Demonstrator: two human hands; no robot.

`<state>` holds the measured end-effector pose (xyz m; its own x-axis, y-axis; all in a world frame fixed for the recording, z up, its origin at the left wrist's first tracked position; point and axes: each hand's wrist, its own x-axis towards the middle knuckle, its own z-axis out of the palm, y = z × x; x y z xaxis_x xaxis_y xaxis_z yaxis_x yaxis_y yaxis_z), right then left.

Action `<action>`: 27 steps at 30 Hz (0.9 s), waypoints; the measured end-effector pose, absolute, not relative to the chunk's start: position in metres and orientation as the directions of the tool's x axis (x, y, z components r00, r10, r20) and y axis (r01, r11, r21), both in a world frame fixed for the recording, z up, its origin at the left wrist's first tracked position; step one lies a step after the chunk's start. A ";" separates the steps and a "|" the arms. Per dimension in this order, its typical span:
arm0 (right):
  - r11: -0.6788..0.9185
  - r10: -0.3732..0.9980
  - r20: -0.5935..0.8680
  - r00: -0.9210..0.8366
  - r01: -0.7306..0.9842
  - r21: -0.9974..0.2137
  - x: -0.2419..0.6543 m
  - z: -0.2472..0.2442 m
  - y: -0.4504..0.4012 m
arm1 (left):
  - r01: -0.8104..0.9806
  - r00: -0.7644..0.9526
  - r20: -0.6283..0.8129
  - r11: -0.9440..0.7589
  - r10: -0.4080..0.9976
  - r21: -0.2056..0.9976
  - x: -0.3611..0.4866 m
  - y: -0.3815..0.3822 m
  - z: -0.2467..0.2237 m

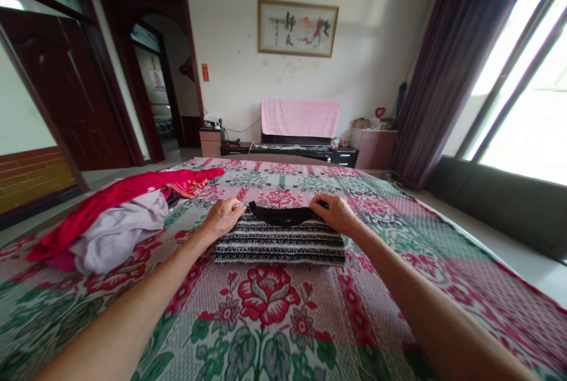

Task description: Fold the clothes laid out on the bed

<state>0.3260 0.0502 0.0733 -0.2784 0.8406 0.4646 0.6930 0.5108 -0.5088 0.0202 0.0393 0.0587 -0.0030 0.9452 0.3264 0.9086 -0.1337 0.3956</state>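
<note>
A black-and-white striped knit sweater (279, 244) lies folded into a flat rectangle on the flowered cloth (266, 322). Its black neckline faces the far side. My left hand (225, 217) pinches the far left corner of the sweater, by the shoulder. At the far right corner, my right hand (333, 211) pinches the edge beside the black collar, fingers curled over it. Both forearms reach in from the bottom corners of the view.
To the left lies a loose heap with a red garment (133, 195) over a light grey garment (128, 233). Past the cloth's far edge stand a low black cabinet (348, 156) and a pink cloth (301, 118) draped over something. A dark curtain (447, 68) hangs at the right.
</note>
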 end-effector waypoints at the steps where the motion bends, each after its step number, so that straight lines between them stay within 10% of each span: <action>1: 0.488 0.854 0.449 -0.263 0.705 -0.515 0.326 0.069 0.053 | 0.912 -0.012 0.333 -0.127 0.943 0.391 0.020 0.040 0.057; 27: 0.368 0.921 0.069 -0.382 0.800 -0.473 0.352 0.052 0.067 | 0.896 -0.005 0.138 -0.057 0.990 0.441 0.002 0.057 0.040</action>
<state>0.3523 0.0665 0.0524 -0.3825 0.9214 0.0685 0.8005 0.3675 -0.4734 0.0017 0.0574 0.0398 -0.0050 0.9904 0.1383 0.8956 -0.0571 0.4412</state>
